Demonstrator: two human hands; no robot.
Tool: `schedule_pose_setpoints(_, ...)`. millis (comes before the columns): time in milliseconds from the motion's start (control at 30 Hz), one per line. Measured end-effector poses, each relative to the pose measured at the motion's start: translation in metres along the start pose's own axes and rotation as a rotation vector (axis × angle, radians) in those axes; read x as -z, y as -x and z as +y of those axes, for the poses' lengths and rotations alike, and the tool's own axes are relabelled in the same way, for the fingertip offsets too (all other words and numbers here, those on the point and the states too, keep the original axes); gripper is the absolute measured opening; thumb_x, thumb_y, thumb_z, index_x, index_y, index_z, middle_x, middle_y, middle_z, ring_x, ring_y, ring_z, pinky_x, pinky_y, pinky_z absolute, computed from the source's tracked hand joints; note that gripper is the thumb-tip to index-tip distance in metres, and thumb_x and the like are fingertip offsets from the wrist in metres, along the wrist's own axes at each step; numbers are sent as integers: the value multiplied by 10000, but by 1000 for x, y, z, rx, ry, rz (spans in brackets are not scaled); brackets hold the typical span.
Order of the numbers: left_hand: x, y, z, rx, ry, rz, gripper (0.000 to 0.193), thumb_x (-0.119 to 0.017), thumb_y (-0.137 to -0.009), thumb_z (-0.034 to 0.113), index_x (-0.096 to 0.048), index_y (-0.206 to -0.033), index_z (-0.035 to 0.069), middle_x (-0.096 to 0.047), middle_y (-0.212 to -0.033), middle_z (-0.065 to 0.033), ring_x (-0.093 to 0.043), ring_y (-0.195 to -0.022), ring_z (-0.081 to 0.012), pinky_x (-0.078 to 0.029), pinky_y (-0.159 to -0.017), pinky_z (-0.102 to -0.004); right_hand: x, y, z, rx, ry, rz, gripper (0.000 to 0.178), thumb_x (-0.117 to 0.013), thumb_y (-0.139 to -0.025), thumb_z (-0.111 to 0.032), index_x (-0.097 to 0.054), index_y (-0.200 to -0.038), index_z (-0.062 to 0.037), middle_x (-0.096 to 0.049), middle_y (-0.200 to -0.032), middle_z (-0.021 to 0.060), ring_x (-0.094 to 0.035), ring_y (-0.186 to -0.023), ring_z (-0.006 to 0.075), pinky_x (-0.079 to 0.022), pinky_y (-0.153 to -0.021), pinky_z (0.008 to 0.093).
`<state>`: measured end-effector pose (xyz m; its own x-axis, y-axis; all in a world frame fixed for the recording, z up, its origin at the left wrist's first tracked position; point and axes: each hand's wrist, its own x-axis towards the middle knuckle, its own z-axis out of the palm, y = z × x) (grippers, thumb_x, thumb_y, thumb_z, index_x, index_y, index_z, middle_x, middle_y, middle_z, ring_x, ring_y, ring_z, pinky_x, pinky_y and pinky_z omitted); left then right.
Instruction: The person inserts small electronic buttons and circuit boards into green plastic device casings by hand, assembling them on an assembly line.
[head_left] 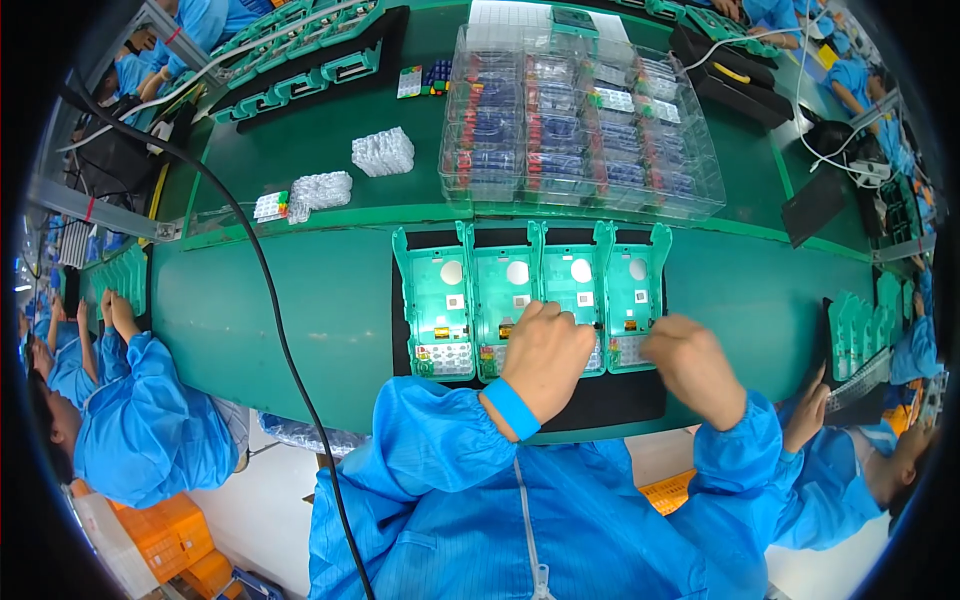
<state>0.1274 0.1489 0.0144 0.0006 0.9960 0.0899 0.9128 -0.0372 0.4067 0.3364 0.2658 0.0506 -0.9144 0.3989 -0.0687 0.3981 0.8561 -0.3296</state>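
Observation:
A row of several green plastic device housings (437, 290) lies on a black mat (610, 398) in front of me. Each has a round hole, a small pale square and a grey keypad membrane (446, 359) at its near end. My left hand (545, 360), with a blue band at the wrist, is closed over the near part of the third housing (572, 262); its fingertips are hidden beneath it. At the near right corner of the fourth housing (634, 280) is my right hand (692, 366), bent and smeared by motion. What its fingers do is not clear.
Beyond the mat stands a clear compartment tray (582, 190) of bagged keypads. Stacks of clear blister packs (384, 152) sit left of it. A black cable (270, 270) hangs across the left. Co-workers in blue sit on both sides, near more green housings (855, 335).

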Motion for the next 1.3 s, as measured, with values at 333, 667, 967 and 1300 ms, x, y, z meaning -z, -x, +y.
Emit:
schedule_pose_setpoints(333, 1, 32, -8, 57, 109, 171, 66, -784, -777, 58, -771, -816, 110, -580, -894, -64, -577, -886, -293, -446, -782, -437, -7, -14, -17, 23, 93, 9, 177, -669, -751, 60, -706, -907, -14, -647, -892, 132, -679, -898, 316, -566, -780, 440)
schedule_pose_setpoints(667, 37, 118, -84, 510, 124, 473, 338, -812, -847, 81, -703, -1166, 60, -616, -1180, -149, -584, -1102, -346, -507, -901, -429, 14, 7, -48, -30, -139, -15, 411, -772, -888, -57, -703, -1293, -47, -760, -1088, 177, -740, -953, 337, -603, -846, 443)
schedule_pose_setpoints(967, 38, 127, -88, 620, 249, 294, 656, -844, -854, 165, -589, -1444, 34, -597, -1204, -253, -629, -1087, -397, -535, -928, -461, -23, -5, -65, 2, 150, -64, 472, -785, -893, -225, -678, -1332, -87, -602, -1177, 214, -624, -1069, 347, -570, -843, 412)
schedule_pose_setpoints(1300, 20, 81, -55, 544, 406, 132, 636, -834, -838, 177, -608, -1430, 116, -596, -1140, -235, -661, -1006, -427, -570, -891, -492, -22, 55, -40, -287, -9, 136, 390, -824, -846, -183, -732, -1212, -84, -590, -1165, 217, -600, -1082, 413, -534, -896, 489)
